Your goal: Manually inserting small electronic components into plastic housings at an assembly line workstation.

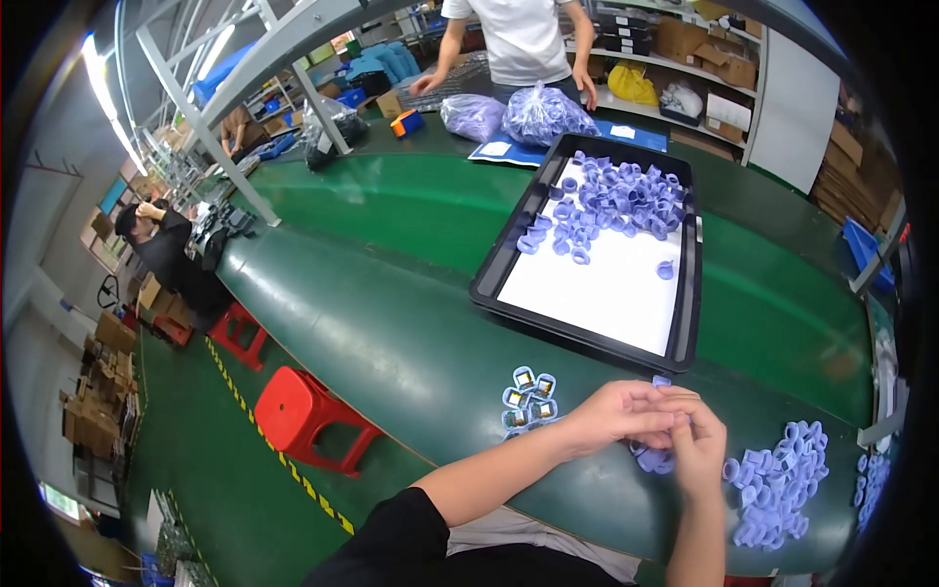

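Note:
My left hand (626, 416) and my right hand (698, 430) meet over the near part of the green bench, with fingers pinched together. A small purple plastic ring-shaped piece (661, 381) shows just past the fingertips; most of what is between them is hidden. Under my hands lie several more purple pieces (649, 458), partly covered. Left of my left hand sits a cluster of purple-rimmed pieces with dark square inserts (529, 399), some behind my forearm. A heap of purple ring-shaped pieces (780, 484) lies right of my right hand.
Beyond my hands, a black tray (489, 284) with a white bottom holds many loose purple pieces. Past it are bags of purple pieces (548, 117) and a standing person (528, 44). More purple pieces (871, 484) lie at the far right. Red stools (298, 411) stand left of the bench.

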A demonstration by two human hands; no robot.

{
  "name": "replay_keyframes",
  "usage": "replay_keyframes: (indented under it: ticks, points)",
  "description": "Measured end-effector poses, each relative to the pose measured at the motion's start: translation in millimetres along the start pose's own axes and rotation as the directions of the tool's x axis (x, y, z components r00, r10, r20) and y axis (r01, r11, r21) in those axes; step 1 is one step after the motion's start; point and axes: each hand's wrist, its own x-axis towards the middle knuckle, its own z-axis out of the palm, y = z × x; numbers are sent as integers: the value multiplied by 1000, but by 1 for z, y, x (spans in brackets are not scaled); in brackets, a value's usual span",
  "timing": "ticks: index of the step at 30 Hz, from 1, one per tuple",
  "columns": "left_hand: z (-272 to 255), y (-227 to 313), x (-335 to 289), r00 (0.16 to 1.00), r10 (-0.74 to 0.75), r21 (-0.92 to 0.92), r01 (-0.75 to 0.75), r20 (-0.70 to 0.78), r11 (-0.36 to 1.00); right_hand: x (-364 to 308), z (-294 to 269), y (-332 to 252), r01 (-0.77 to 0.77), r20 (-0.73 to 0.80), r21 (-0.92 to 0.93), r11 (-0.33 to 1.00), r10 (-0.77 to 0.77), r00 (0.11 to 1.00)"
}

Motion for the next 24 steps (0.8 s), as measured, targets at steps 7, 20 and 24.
replay_keyframes:
  ticks: [7,20,24]
  points:
    - [-1,-6,3,999,10,-174,-4,39,985,-4,1,5,-40,-44,42,998,42,998]
    - [4,-2,-2,989,-63,-69,73,133,995,-4,-6,-4,-39,-90,-237,971,17,996]
    - [1,-9,4,982,-79,-88,95,169,992,-7,-6,-7,-123,-38,131,984,129,991]
